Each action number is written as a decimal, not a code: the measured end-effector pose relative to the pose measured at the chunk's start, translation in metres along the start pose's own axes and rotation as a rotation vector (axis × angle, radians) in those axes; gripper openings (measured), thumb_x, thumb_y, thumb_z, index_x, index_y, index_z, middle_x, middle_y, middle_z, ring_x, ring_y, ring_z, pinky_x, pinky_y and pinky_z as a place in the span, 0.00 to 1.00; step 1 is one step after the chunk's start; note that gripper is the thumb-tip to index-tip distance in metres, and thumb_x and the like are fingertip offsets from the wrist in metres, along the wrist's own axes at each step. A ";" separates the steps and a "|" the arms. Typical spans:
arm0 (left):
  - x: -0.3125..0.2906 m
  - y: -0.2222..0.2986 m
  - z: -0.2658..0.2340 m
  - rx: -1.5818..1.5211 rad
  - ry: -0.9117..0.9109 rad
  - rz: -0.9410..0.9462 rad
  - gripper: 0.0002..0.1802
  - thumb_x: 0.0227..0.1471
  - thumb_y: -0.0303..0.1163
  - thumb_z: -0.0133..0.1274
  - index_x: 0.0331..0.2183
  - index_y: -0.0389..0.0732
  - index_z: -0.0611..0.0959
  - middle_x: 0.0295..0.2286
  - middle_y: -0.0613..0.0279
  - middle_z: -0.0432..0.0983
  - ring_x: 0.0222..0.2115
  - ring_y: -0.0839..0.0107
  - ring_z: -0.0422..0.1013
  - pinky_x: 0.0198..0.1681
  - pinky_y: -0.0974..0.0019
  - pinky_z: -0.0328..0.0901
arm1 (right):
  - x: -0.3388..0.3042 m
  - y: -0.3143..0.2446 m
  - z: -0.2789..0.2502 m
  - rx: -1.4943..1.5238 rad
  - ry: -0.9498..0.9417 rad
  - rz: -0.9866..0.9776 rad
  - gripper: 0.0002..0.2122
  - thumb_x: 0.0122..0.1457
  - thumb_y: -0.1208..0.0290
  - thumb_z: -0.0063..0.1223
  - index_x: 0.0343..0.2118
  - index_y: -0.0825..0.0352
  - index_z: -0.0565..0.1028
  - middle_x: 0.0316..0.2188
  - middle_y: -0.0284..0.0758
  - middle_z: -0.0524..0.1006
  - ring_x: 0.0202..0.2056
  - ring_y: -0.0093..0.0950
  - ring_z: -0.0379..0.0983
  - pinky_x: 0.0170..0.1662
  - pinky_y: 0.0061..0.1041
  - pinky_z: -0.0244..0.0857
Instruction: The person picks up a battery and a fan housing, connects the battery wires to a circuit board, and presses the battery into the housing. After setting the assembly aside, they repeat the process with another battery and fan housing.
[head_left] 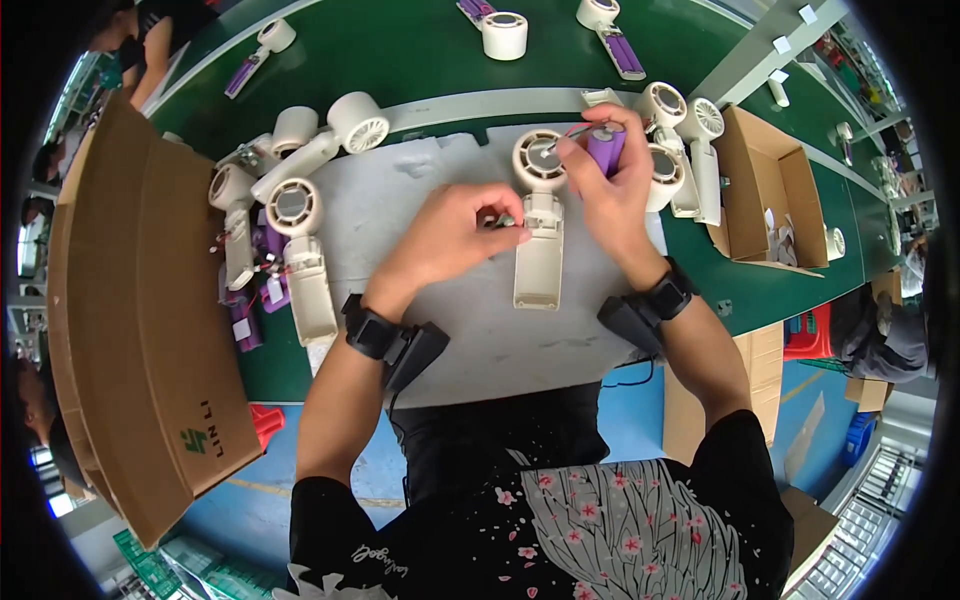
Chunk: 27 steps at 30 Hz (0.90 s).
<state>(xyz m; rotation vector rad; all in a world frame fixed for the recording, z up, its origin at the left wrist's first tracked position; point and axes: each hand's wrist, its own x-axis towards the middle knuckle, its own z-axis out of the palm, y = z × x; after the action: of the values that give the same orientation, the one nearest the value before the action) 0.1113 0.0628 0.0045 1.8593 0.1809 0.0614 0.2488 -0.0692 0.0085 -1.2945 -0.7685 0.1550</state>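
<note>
A cream handheld fan housing [538,270] lies on the grey mat in front of me, its round head pointing away and its hollow handle open toward me. My left hand [447,232] is closed in a pinch beside the housing's neck, on a small greenish part [506,221] that looks like a circuit board. Held in my right hand [618,200], just right of the fan head, is a purple battery pack [604,147]. Red wiring [577,129] runs near the pack and the fan head. Fingers partly hide both held pieces.
Several fan housings [312,285] and purple battery packs [246,325] crowd the left, next to a tall cardboard box [150,300]. More fans [705,165] stand right, beside an open carton [765,190]. Beyond a pale rail [450,108], a green belt carries fan units [504,36].
</note>
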 end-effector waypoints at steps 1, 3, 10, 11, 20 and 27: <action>-0.001 -0.001 0.000 0.033 0.015 0.018 0.07 0.49 0.28 0.61 0.29 0.38 0.79 0.25 0.73 0.72 0.27 0.84 0.64 0.30 0.76 0.61 | -0.001 0.006 0.001 -0.027 0.020 -0.021 0.17 0.52 0.76 0.62 0.43 0.67 0.68 0.27 0.28 0.72 0.24 0.15 0.64 0.27 0.17 0.59; 0.000 -0.003 0.000 0.056 0.027 0.038 0.07 0.49 0.27 0.61 0.28 0.38 0.78 0.23 0.73 0.72 0.25 0.83 0.64 0.29 0.76 0.61 | -0.002 0.014 0.002 -0.077 0.058 -0.067 0.19 0.52 0.76 0.62 0.46 0.66 0.67 0.29 0.29 0.72 0.25 0.17 0.65 0.29 0.18 0.60; 0.000 -0.007 -0.001 0.132 0.049 0.058 0.08 0.49 0.27 0.61 0.27 0.36 0.77 0.22 0.70 0.72 0.24 0.83 0.64 0.27 0.75 0.61 | 0.002 0.023 -0.005 -0.625 0.018 -0.473 0.20 0.53 0.76 0.62 0.47 0.67 0.67 0.34 0.36 0.72 0.30 0.22 0.68 0.34 0.22 0.64; 0.000 -0.008 -0.001 0.130 0.059 0.061 0.08 0.49 0.27 0.61 0.27 0.36 0.77 0.22 0.70 0.72 0.24 0.83 0.64 0.27 0.75 0.61 | 0.003 0.024 -0.004 -0.670 0.022 -0.475 0.20 0.53 0.75 0.61 0.47 0.67 0.67 0.35 0.37 0.72 0.31 0.23 0.69 0.34 0.23 0.65; -0.010 -0.016 -0.003 0.073 0.158 0.099 0.10 0.45 0.29 0.62 0.27 0.36 0.78 0.19 0.59 0.73 0.19 0.69 0.68 0.26 0.67 0.63 | -0.005 0.013 0.029 -0.496 -0.054 -0.081 0.14 0.56 0.75 0.58 0.43 0.66 0.67 0.28 0.32 0.73 0.26 0.22 0.69 0.31 0.22 0.65; -0.008 -0.004 -0.009 0.115 0.217 0.078 0.08 0.46 0.25 0.62 0.29 0.36 0.79 0.21 0.66 0.73 0.22 0.79 0.66 0.27 0.72 0.63 | -0.006 0.041 0.001 -0.215 -0.123 0.048 0.09 0.57 0.81 0.50 0.40 0.66 0.68 0.26 0.26 0.73 0.22 0.12 0.63 0.24 0.13 0.56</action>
<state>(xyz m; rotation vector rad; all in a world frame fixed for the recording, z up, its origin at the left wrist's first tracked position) 0.1022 0.0711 0.0034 1.9724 0.2673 0.3134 0.2564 -0.0589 -0.0311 -1.5181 -0.8780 0.1961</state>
